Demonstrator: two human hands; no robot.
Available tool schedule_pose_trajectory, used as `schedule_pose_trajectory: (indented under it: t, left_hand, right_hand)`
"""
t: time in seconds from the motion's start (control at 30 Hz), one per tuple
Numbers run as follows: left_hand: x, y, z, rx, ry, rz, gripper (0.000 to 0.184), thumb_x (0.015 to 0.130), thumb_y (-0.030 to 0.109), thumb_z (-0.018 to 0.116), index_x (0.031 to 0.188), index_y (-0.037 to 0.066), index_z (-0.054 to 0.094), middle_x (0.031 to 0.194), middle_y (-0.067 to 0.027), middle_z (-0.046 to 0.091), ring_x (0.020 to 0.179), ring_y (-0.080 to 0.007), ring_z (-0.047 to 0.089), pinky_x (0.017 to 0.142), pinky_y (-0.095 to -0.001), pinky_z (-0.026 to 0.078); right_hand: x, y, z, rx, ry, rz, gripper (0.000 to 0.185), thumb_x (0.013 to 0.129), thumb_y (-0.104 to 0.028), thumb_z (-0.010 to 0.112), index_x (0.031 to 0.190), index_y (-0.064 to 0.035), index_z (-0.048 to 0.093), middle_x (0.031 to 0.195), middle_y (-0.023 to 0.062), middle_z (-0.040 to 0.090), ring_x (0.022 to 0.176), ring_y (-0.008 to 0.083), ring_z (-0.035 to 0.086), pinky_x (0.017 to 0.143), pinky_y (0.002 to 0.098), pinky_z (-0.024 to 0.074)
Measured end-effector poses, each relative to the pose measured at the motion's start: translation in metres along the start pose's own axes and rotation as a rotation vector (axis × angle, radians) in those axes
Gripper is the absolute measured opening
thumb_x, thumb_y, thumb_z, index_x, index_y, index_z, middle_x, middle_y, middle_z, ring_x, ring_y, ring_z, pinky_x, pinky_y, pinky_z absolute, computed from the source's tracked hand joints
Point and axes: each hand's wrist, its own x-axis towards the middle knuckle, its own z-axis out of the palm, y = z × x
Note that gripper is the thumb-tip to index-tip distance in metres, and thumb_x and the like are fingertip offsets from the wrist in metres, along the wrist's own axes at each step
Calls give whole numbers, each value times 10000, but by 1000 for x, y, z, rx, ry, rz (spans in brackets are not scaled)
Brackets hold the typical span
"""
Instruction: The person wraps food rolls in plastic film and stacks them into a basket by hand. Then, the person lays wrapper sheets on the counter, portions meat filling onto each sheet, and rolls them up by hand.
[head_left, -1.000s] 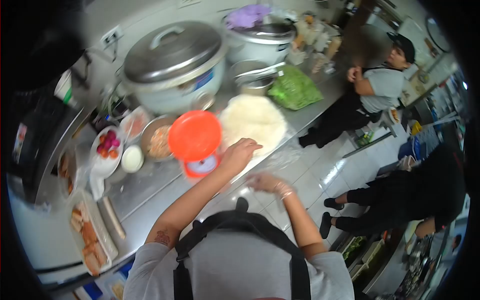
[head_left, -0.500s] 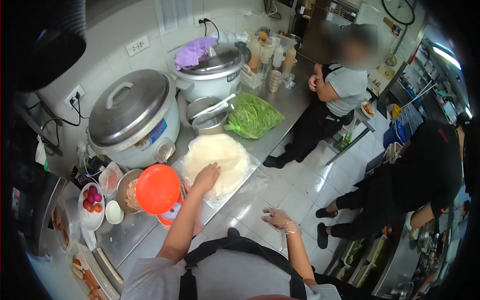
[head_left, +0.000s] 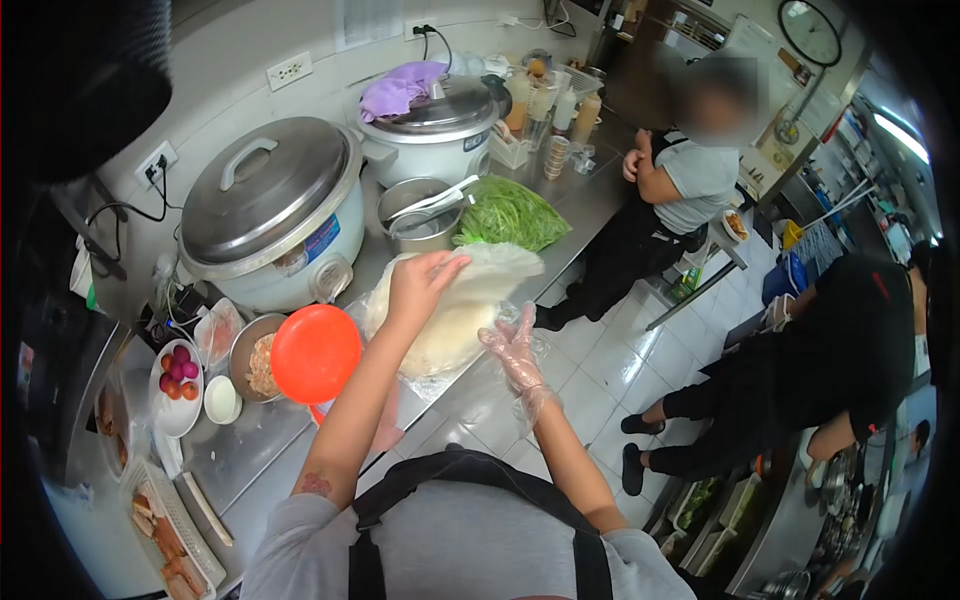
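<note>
A stack of thin, round, pale wrappers point(head_left: 450, 335) lies on clear plastic at the edge of the steel counter. My bare left hand point(head_left: 422, 288) pinches a lifted wrapper point(head_left: 490, 268) between thumb and fingers; its raised part stands up and folds over at the far side. Beside the stack's right edge is my right hand point(head_left: 516, 358), in a loose clear plastic glove, with its fingers apart and nothing visible in them. Whether its fingertips touch the stack I cannot tell.
Left of the stack are an orange-red plate point(head_left: 315, 352), a bowl of minced filling point(head_left: 262, 365) and a plate of onions and tomatoes point(head_left: 172, 412). Behind stand a large rice cooker point(head_left: 275, 215), a steel pot point(head_left: 425, 215) and bagged greens point(head_left: 510, 215). A co-worker point(head_left: 680, 180) stands at the counter's far end.
My left hand has gone from lying on the stack to holding up a wrapper. My gloved right hand has risen and moved left to the stack's edge.
</note>
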Motion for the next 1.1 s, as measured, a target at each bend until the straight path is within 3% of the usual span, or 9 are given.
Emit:
schedule_pose_trajectory:
  t: [0.03, 0.2, 0.33, 0.4, 0.5, 0.53, 0.77, 0.9, 1.1]
  left_hand:
    - [-3, 16, -10, -34, 4, -21, 246, 932, 263, 716, 943, 19, 743, 758, -101, 708, 627, -183, 605, 600, -337, 456]
    - [-55, 20, -16, -203, 35, -221, 244, 983, 188, 665, 973, -50, 720, 788, -3, 669, 752, -50, 552, 639, -264, 446]
    - [-120, 4, -6, -469, 37, -453, 226, 990, 152, 656, 1035, -66, 702, 838, 30, 652, 796, -28, 557, 717, -196, 446]
    - [-141, 1, -5, -527, -6, -513, 204, 991, 142, 656, 1036, -51, 702, 866, 38, 655, 808, -20, 564, 736, -191, 452]
    - [-145, 23, -14, -641, 31, -570, 110, 963, 79, 682, 982, -26, 707, 847, 61, 637, 787, -7, 540, 729, -183, 439]
    - [-150, 17, -18, -640, 10, -557, 104, 941, 54, 698, 1013, -21, 696, 883, 47, 641, 807, -19, 549, 745, -192, 448]
    - [-160, 40, -73, -673, -37, -389, 568, 836, -21, 775, 1341, 12, 518, 1308, -92, 584, 1093, -144, 599, 923, -271, 485]
    - [-194, 21, -146, -515, 78, -505, 405, 875, -13, 743, 1257, 8, 611, 1120, -59, 689, 1011, -93, 643, 879, -253, 507]
    - [-298, 13, -265, -475, 592, -602, 280, 916, 44, 724, 1182, 15, 641, 891, -16, 711, 803, -61, 657, 719, -211, 504]
  right_hand:
    - [5, 6, -1, 134, -18, 27, 1308, 830, -327, 826, 1556, -123, -242, 1474, 324, 385, 1322, 391, 480, 1132, 485, 383]
    - [-18, 28, -15, 572, -287, 251, 720, 907, -232, 750, 1497, -34, 390, 1513, 124, 444, 1405, 222, 404, 1179, 410, 337]
    - [-15, 82, -57, 237, -167, -51, 665, 905, -223, 756, 1449, -1, 444, 1424, 119, 533, 1311, 227, 508, 1139, 411, 393]
    - [-22, 68, -73, 43, -122, -33, 629, 900, -227, 766, 1415, -2, 484, 1349, 122, 595, 1225, 230, 585, 1088, 413, 458]
    - [-48, -11, -36, 331, 57, 299, 622, 870, -242, 806, 1369, 3, 528, 1248, 108, 654, 1096, 207, 651, 973, 391, 539]
    - [-53, -22, -26, 345, 67, 267, 594, 869, -239, 806, 1345, 2, 545, 1214, 106, 664, 1062, 204, 661, 939, 383, 556]
    - [-63, -53, 16, 91, -43, 161, 477, 827, -255, 854, 1187, -6, 664, 1096, 57, 700, 988, 149, 660, 850, 329, 564]
    - [-85, -76, 81, -117, -312, 140, 394, 861, -212, 820, 1164, -8, 674, 1065, 43, 704, 950, 116, 646, 832, 294, 539]
    - [-112, -29, 200, -144, -472, 44, 353, 900, -170, 769, 1184, 3, 650, 1018, 22, 692, 904, 87, 610, 818, 273, 515]
